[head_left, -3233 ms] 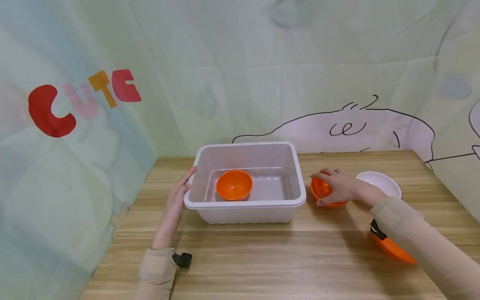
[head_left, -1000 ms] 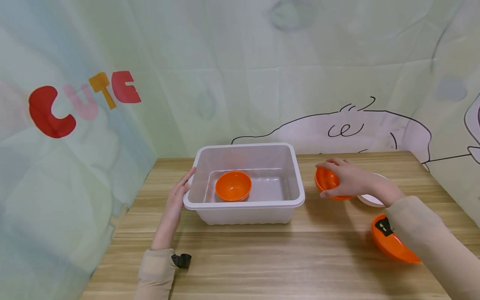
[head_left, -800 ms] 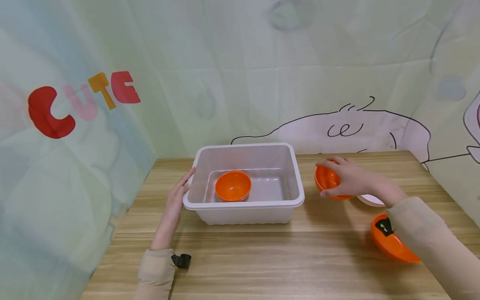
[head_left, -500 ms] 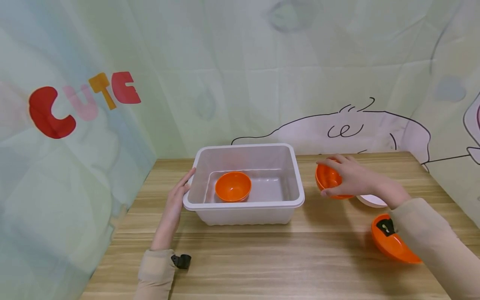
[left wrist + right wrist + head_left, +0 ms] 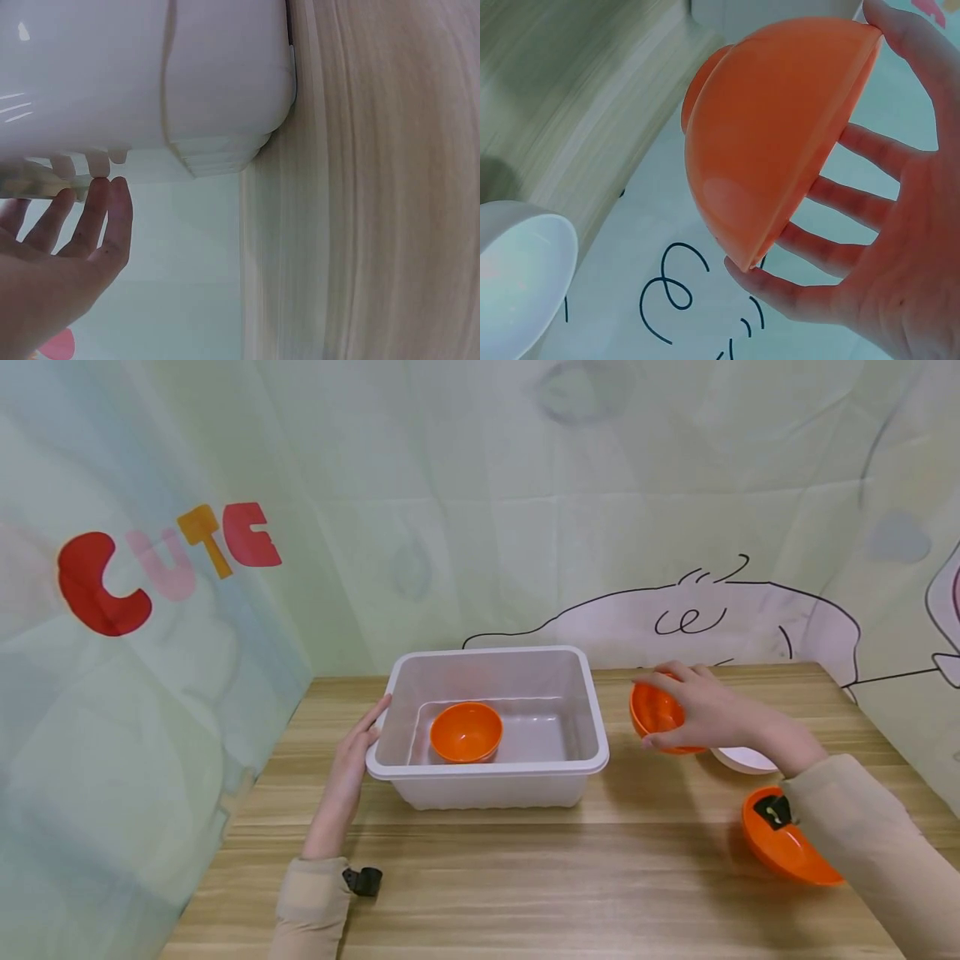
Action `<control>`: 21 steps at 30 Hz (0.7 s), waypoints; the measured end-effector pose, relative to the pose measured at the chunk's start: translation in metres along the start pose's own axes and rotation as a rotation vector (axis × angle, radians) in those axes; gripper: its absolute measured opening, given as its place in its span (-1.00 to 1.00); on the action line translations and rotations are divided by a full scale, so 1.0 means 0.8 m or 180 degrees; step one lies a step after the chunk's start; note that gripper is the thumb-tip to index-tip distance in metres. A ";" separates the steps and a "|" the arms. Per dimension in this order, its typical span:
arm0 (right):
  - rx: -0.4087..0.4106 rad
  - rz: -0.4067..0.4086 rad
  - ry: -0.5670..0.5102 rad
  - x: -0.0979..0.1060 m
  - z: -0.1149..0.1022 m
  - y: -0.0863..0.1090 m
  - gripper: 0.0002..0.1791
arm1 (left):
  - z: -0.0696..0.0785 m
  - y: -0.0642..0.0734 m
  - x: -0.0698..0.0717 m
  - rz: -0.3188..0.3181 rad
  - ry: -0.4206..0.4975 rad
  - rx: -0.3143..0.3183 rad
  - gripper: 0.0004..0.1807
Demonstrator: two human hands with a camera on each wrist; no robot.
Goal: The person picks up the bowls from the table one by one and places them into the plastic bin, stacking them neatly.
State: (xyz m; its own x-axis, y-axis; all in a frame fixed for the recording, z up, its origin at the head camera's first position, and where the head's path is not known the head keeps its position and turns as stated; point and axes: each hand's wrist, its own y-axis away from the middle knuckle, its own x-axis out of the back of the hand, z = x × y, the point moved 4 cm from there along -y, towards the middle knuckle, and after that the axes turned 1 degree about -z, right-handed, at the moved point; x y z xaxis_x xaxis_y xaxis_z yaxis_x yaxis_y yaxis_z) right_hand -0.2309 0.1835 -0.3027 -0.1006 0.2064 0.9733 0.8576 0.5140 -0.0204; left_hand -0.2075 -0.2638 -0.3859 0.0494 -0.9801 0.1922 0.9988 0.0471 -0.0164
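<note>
My right hand (image 5: pixel 708 717) holds an orange bowl (image 5: pixel 658 710) by its rim, right of a white plastic tub (image 5: pixel 487 788). In the right wrist view, the thumb and fingertips span the rim of this bowl (image 5: pixel 772 135), which is tilted and off the table. My left hand (image 5: pixel 349 762) lies along the tub's left side. The left wrist view has its fingers (image 5: pixel 96 214) lightly bent, tips touching the tub's outer wall (image 5: pixel 217 75). Another orange bowl (image 5: pixel 467 732) sits inside the tub, toward the left.
Behind the right hand, a white bowl (image 5: pixel 744 761) is partly hidden. A larger orange bowl (image 5: pixel 787 853) lies under the right forearm, partly covered. Everything stands on a wooden table (image 5: pixel 510 885), with a printed curtain (image 5: pixel 420 527) close behind its back edge.
The right hand has lifted the orange bowl off the table, moving slightly right and away, and tilted it. It rises a little more over the last half second. The left hand keeps its place.
</note>
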 end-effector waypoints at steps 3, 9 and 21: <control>0.0017 0.0033 0.0023 0.003 -0.003 0.000 -0.12 | 0.000 0.000 0.000 0.0010 -0.0011 0.0007 -0.45; 0.0069 0.0079 0.0083 0.012 -0.011 0.000 -0.12 | 0.000 0.001 -0.001 -0.0021 -0.0017 -0.0004 -0.45; 0.0107 0.0149 0.0149 0.029 -0.020 -0.002 -0.12 | -0.001 0.000 0.000 -0.0044 0.0007 -0.0042 -0.45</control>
State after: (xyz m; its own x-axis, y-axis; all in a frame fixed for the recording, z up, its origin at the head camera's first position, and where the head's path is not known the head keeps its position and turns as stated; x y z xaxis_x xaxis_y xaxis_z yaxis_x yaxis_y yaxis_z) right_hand -0.2267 0.1743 -0.2763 -0.0362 0.1922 0.9807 0.8433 0.5324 -0.0732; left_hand -0.2076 -0.2641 -0.3869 0.0357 -0.9811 0.1903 0.9992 0.0311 -0.0267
